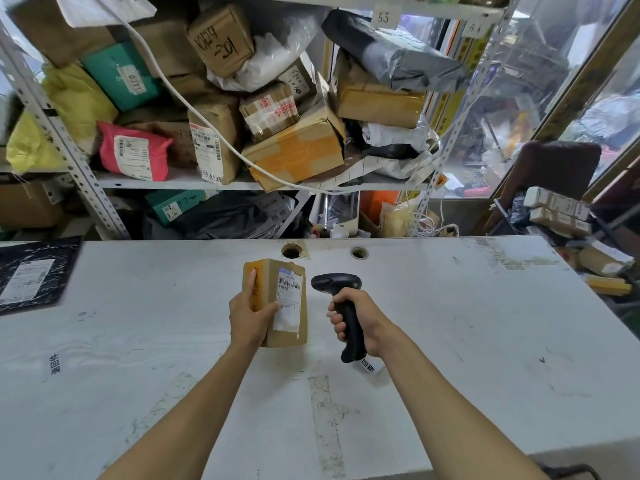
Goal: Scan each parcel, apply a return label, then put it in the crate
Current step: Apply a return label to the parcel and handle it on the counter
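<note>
My left hand [250,317] grips a small brown cardboard parcel [289,336] above the white table [467,341], thumb across its front. The parcel's white shipping label with a barcode [289,299] faces up toward me. My right hand [358,320] grips the handle of a black barcode scanner [337,285], whose head points left at the parcel's label from a short gap. A small white return label [371,366] with printed characters lies on the table under my right wrist. Another such label [55,365] sits at the table's left.
A dark mailer bag with a label [33,273] lies at the table's far left. Metal shelving [86,181] behind the table is crammed with boxes and bags. A white cable [194,112] hangs across it. More boxes [557,209] sit at right. Two cable holes [291,251] pierce the tabletop.
</note>
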`<state>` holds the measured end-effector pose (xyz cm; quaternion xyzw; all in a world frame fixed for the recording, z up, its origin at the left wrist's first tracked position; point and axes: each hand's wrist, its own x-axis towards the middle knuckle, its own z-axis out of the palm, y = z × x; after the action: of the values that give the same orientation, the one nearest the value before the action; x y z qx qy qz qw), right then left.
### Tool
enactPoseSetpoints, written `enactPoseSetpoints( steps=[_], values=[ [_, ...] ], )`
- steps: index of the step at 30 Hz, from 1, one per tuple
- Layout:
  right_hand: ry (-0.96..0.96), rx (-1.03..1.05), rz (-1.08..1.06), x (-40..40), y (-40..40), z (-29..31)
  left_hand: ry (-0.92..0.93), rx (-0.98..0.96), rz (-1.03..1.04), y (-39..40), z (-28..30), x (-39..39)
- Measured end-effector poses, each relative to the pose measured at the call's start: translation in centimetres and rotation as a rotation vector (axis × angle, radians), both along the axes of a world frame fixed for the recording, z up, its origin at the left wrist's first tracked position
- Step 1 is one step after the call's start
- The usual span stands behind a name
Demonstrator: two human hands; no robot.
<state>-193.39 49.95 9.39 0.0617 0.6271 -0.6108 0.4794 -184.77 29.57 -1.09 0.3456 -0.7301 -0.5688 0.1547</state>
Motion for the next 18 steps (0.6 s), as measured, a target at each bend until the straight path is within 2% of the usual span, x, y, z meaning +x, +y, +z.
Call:
enactPoseSetpoints(
  steps=[3, 7, 12, 14, 18],
  values=[
    [0.033, 0.016, 0.008, -0.3, 0.3, -0.3, 0.028, 0.041, 0.003, 0.6, 1.3, 0.0],
    [0.245, 0.12, 0.0, -1.7, 1.1, -2.1, 0.089, 0.249, 0.018, 0.9, 1.1, 0.7],
    [0.58, 0.529, 0.111, -6.8, 4.6, -6.1, 0.028, 0.502, 0.068, 2.8, -1.6, 2.1],
    [0.633, 0.65, 0.141, -8.1, 6.3, -7.6, -0.021, 0.489, 0.078, 3.7, -2.5, 2.4],
    [0.619, 0.723, 0.155, -9.0, 9.0, -10.5, -0.098, 0.35, 0.133, 4.7, -3.5, 2.6]
  ],
)
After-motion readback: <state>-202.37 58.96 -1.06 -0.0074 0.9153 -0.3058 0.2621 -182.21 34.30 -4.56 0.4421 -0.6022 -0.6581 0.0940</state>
